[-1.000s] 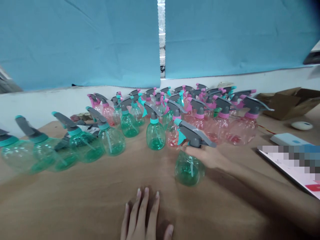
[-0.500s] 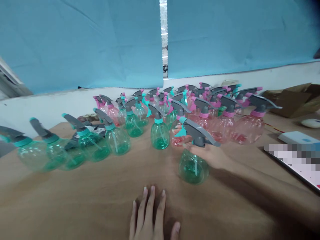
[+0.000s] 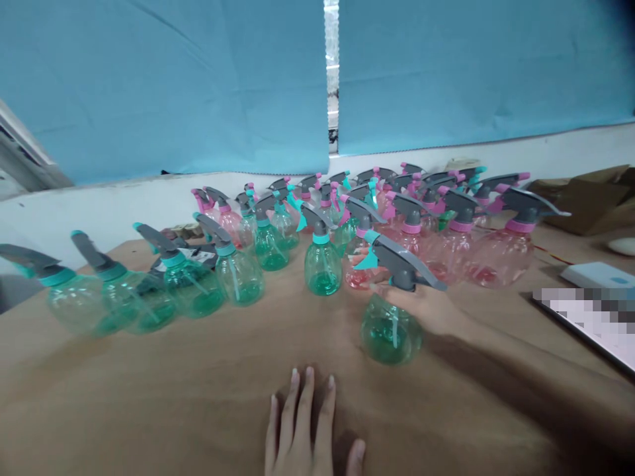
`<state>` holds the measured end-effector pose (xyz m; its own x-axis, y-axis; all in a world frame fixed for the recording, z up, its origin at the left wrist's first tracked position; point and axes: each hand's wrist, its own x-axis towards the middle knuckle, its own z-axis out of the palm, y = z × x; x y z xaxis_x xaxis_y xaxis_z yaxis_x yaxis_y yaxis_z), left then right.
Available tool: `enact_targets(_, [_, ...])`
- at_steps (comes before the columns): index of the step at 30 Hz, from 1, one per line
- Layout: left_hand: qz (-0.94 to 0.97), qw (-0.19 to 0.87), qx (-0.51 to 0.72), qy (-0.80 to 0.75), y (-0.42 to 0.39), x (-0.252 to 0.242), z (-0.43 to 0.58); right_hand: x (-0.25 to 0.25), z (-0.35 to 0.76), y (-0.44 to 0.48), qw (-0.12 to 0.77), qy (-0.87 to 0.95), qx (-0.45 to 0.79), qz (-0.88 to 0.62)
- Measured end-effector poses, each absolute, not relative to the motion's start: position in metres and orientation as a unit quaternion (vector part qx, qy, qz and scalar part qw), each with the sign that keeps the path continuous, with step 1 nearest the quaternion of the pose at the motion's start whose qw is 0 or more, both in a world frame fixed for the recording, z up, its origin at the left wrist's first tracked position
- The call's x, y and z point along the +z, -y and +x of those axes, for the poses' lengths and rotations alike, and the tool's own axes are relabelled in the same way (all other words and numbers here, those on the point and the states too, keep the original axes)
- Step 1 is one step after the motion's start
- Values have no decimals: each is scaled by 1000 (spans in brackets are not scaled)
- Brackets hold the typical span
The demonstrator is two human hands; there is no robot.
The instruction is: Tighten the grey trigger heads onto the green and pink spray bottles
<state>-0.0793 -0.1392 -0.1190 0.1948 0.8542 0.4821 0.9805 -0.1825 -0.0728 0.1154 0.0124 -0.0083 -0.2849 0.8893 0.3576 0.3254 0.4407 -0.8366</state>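
Observation:
My right hand (image 3: 421,305) is wrapped round the neck of a green spray bottle (image 3: 391,336) with a grey trigger head and teal nozzle. The bottle stands upright at the right of centre, its collar hidden by the fingers. My left hand (image 3: 303,433) lies flat on the wooden table (image 3: 198,396), fingers spread and holding nothing. Beyond it, another green spray bottle (image 3: 323,268) stands in front of the crowded group. Several green spray bottles (image 3: 193,287) form a row at the left. Pink spray bottles (image 3: 501,254) cluster behind my right hand.
On the right lie a tablet-like device (image 3: 585,324) with a blurred screen, a white box (image 3: 598,274) and a white mouse (image 3: 622,246). A cardboard box (image 3: 585,198) sits at the back right. Behind the table, blue sheeting (image 3: 198,86) covers the wall.
The whole view has shifted slightly, so everything appears a little further right. My right hand keeps its grip on the green spray bottle, and my left hand stays flat on the table.

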Motion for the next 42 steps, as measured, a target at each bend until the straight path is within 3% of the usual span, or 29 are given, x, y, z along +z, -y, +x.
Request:
enact_targets(8, [-781,253,-133,555,135,-118,-90,-10,115,-12,430,738,307,-419])
enact_targets(42, [-777,267,-128,555,133,-116,-90,-10,117,-15,412,756,306,-408])
